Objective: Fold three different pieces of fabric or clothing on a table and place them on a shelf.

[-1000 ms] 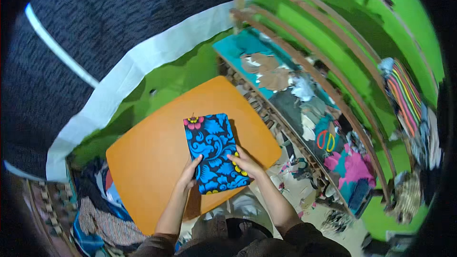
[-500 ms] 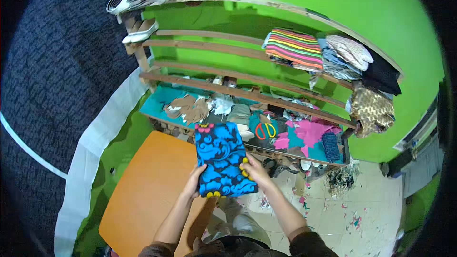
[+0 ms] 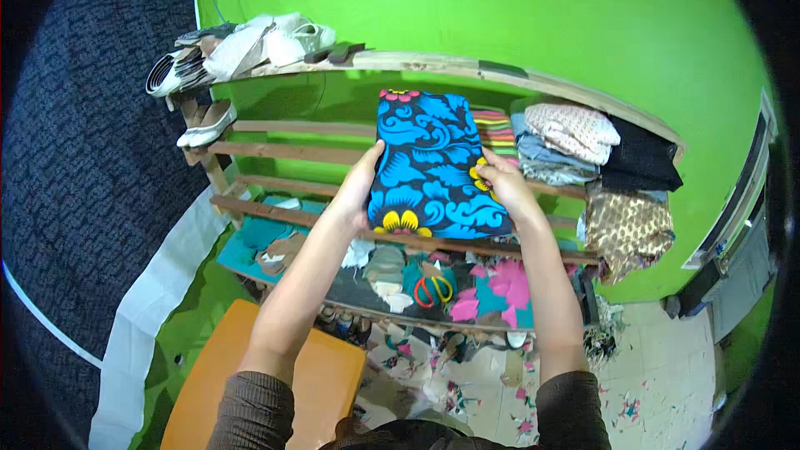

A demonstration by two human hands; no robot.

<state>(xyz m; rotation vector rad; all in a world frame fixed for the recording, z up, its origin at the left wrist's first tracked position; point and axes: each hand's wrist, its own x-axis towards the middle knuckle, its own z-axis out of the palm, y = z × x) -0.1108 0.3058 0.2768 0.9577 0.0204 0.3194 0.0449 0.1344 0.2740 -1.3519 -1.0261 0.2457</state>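
Observation:
Between my two hands is a folded patterned cloth (image 3: 433, 167), black with blue leaf scrolls and some yellow and pink flowers. My left hand (image 3: 358, 187) grips its left edge, thumb on the front face. On the right edge, my right hand (image 3: 510, 187) is closed with its thumb on top. Both arms reach forward, and the cloth is raised in front of the wooden rack (image 3: 292, 152). Behind it, partly covered, a striped folded cloth (image 3: 495, 129) sits on the rack's middle shelf.
Folded clothes (image 3: 571, 133) and a leopard-print cloth (image 3: 629, 229) occupy the rack's right end. White shoes (image 3: 208, 123) stand at its left. Red-and-yellow-handled scissors (image 3: 433, 291) lie among scraps on the lower shelf. An orange table (image 3: 325, 375) is at lower left; scraps (image 3: 629, 408) litter the floor.
Both hands have lifted the folded cloth up and forward, from above the table's edge to the rack's middle shelf level. My view has tilted upward, showing more green wall.

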